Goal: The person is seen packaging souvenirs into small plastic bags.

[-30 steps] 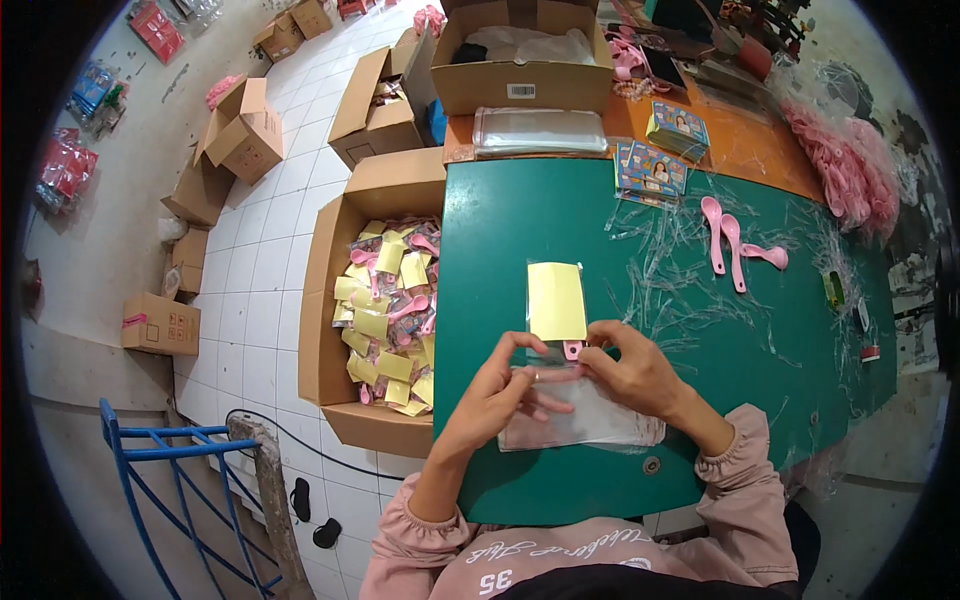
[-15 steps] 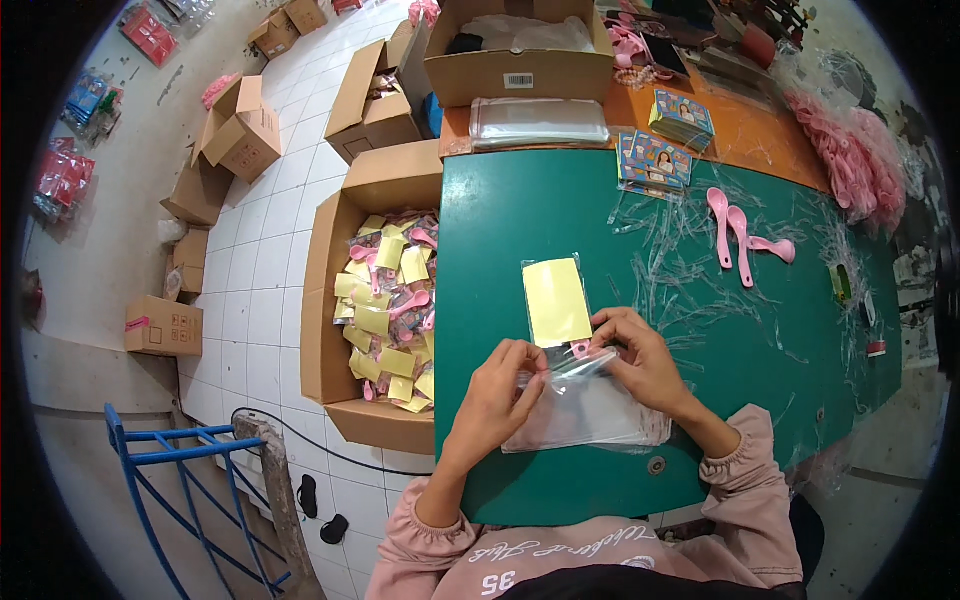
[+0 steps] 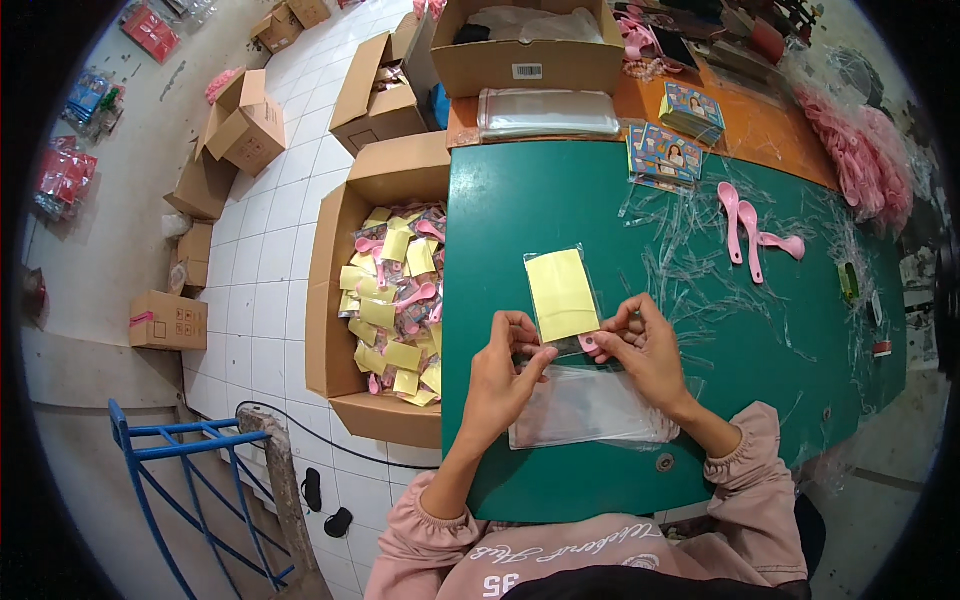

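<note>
Right now both hands work at the near middle of the green desk (image 3: 520, 200). Left hand (image 3: 503, 368) and right hand (image 3: 645, 348) each pinch the lower end of a clear packet w/ yellow card (image 3: 562, 295), thumb and fingers pressed together on its bottom corners; something small and pink shows at the right thumb. Packet lies flat, long side pointing away from the person, well inside the desk edges. Just under the hands, a stack of clear bags (image 3: 590, 408) sits near the front edge.

Open room: desk surface left of and beyond the packet is bare green up to the far edge; right half is littered w/ clear plastic strips (image 3: 700, 270) and three pink spoons (image 3: 750, 235).

Containers: open cardboard box (image 3: 330, 300) on the floor, touching the desk's left edge, about half full of finished yellow-card packets w/ pink spoons. Another carton (image 3: 530, 65) at the far end on the orange surface holds clear wrapped stuff; flat pile of clear bags (image 3: 545, 112) just in front of it. Printed cards (image 3: 665, 155) lie near the far edge.

Vs half a sec ago: packet sits in about the same spot, hands still at its lower end, box unchanged.
</note>
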A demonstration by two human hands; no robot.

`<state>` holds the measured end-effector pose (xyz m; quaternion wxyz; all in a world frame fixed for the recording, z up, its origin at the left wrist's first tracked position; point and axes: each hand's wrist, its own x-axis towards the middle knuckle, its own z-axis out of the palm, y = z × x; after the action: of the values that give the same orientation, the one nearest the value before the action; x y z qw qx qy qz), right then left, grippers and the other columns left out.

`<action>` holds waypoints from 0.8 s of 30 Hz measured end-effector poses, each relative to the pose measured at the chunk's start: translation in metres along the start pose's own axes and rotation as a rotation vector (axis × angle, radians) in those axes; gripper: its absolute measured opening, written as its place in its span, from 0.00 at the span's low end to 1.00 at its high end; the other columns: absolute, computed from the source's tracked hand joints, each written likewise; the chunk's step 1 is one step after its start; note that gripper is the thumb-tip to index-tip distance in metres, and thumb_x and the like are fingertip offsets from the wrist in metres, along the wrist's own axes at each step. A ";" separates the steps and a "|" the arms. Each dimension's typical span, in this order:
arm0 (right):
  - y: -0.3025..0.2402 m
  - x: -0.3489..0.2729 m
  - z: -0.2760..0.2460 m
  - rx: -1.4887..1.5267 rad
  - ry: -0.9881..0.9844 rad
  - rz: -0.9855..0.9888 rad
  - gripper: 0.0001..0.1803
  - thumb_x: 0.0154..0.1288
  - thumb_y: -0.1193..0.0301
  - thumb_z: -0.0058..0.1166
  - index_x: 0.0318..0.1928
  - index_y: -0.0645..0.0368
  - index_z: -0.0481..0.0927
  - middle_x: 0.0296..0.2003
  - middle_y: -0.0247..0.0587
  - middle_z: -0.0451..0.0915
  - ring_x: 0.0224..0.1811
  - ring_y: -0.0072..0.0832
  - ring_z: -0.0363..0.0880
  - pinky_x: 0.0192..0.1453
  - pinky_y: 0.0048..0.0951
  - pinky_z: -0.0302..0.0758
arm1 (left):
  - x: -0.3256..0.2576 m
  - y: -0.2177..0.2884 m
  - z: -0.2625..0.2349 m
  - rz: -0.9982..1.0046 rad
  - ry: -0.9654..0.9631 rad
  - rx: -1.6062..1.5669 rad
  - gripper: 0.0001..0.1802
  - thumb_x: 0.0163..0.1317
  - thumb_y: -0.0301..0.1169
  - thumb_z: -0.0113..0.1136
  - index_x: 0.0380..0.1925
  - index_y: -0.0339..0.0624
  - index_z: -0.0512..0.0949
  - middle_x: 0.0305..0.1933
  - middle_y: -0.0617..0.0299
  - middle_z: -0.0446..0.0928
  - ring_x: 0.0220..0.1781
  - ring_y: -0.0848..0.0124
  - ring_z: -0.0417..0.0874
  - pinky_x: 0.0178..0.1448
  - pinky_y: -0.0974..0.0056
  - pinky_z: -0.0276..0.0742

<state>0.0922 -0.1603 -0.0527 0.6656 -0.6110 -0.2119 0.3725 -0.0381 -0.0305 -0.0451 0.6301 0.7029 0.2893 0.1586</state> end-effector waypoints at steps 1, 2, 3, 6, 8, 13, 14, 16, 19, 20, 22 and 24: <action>0.000 0.000 0.000 -0.014 -0.012 -0.007 0.08 0.59 0.81 0.51 0.37 0.65 0.66 0.31 0.42 0.76 0.34 0.22 0.78 0.34 0.20 0.78 | 0.000 0.000 -0.001 -0.008 -0.022 0.026 0.14 0.56 0.25 0.59 0.38 0.36 0.65 0.31 0.62 0.72 0.32 0.81 0.74 0.28 0.75 0.75; 0.000 0.000 0.000 -0.013 -0.012 -0.008 0.08 0.59 0.81 0.51 0.37 0.65 0.66 0.31 0.42 0.76 0.34 0.22 0.78 0.34 0.20 0.78 | -0.001 0.000 -0.002 -0.007 -0.021 0.027 0.14 0.56 0.25 0.59 0.38 0.36 0.65 0.31 0.62 0.72 0.32 0.81 0.74 0.28 0.75 0.75; 0.000 0.000 0.000 -0.045 -0.021 -0.015 0.09 0.59 0.81 0.51 0.39 0.65 0.67 0.31 0.41 0.76 0.34 0.22 0.78 0.34 0.20 0.78 | -0.001 0.001 -0.003 -0.037 -0.047 0.034 0.13 0.56 0.25 0.59 0.37 0.36 0.66 0.33 0.63 0.72 0.33 0.81 0.74 0.27 0.75 0.74; -0.001 -0.001 0.003 -0.080 -0.031 -0.032 0.12 0.59 0.81 0.50 0.44 0.65 0.69 0.31 0.41 0.76 0.33 0.21 0.77 0.34 0.20 0.78 | -0.002 -0.001 -0.003 -0.030 -0.072 0.055 0.12 0.56 0.25 0.59 0.37 0.36 0.68 0.36 0.63 0.72 0.32 0.81 0.74 0.27 0.75 0.74; -0.001 -0.002 0.004 -0.082 -0.033 -0.041 0.14 0.60 0.81 0.50 0.48 0.65 0.71 0.31 0.40 0.76 0.33 0.21 0.77 0.34 0.20 0.78 | -0.002 -0.001 -0.003 0.006 -0.069 0.069 0.12 0.55 0.25 0.59 0.38 0.35 0.69 0.38 0.63 0.72 0.32 0.81 0.73 0.27 0.75 0.74; -0.003 -0.004 -0.003 -0.235 -0.036 -0.041 0.18 0.59 0.80 0.51 0.51 0.63 0.72 0.35 0.40 0.76 0.34 0.22 0.76 0.37 0.19 0.76 | 0.000 0.004 -0.001 0.078 -0.074 0.119 0.23 0.55 0.22 0.58 0.53 0.37 0.68 0.50 0.61 0.71 0.37 0.81 0.72 0.28 0.76 0.74; -0.012 -0.004 -0.004 -0.236 -0.031 -0.047 0.18 0.59 0.80 0.51 0.51 0.63 0.72 0.35 0.40 0.76 0.34 0.22 0.76 0.37 0.19 0.76 | 0.000 0.005 -0.002 0.084 -0.077 0.119 0.23 0.55 0.22 0.58 0.53 0.37 0.68 0.50 0.61 0.71 0.37 0.81 0.72 0.28 0.76 0.74; -0.040 0.003 -0.005 -0.715 -0.061 -0.302 0.17 0.56 0.79 0.54 0.48 0.61 0.75 0.36 0.40 0.77 0.34 0.23 0.77 0.36 0.21 0.75 | -0.005 0.001 -0.012 0.109 -0.031 0.052 0.25 0.55 0.23 0.58 0.54 0.38 0.67 0.48 0.59 0.73 0.36 0.77 0.74 0.32 0.74 0.74; -0.074 0.022 -0.033 -0.854 -0.002 -0.387 0.11 0.54 0.75 0.55 0.40 0.62 0.77 0.34 0.45 0.76 0.32 0.32 0.77 0.34 0.29 0.74 | -0.010 0.005 -0.043 0.087 0.100 0.023 0.28 0.55 0.22 0.57 0.57 0.42 0.66 0.53 0.63 0.71 0.38 0.80 0.72 0.34 0.77 0.73; -0.079 0.029 -0.055 -0.966 0.060 -0.389 0.10 0.54 0.74 0.54 0.38 0.63 0.77 0.33 0.45 0.77 0.33 0.35 0.77 0.35 0.31 0.74 | -0.008 0.009 -0.053 0.077 0.188 0.006 0.27 0.55 0.22 0.57 0.57 0.43 0.67 0.53 0.62 0.71 0.37 0.80 0.72 0.31 0.78 0.71; -0.086 0.045 -0.102 -1.255 0.272 -0.345 0.08 0.53 0.73 0.54 0.33 0.64 0.76 0.33 0.47 0.77 0.34 0.41 0.77 0.36 0.37 0.73 | -0.001 0.011 -0.078 0.006 0.345 0.036 0.26 0.55 0.24 0.58 0.56 0.42 0.67 0.54 0.60 0.71 0.38 0.80 0.73 0.30 0.78 0.73; -0.081 0.057 -0.125 -1.416 0.408 -0.308 0.08 0.53 0.72 0.54 0.31 0.65 0.76 0.34 0.49 0.77 0.35 0.44 0.77 0.36 0.41 0.73 | 0.001 0.002 -0.109 0.210 0.481 0.405 0.30 0.55 0.27 0.59 0.58 0.37 0.63 0.50 0.53 0.72 0.47 0.66 0.75 0.40 0.67 0.76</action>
<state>0.2400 -0.1977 -0.0040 0.1841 -0.9133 -0.3564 -0.0708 -0.1006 0.0568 -0.0259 0.3715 0.7823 0.3814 0.3232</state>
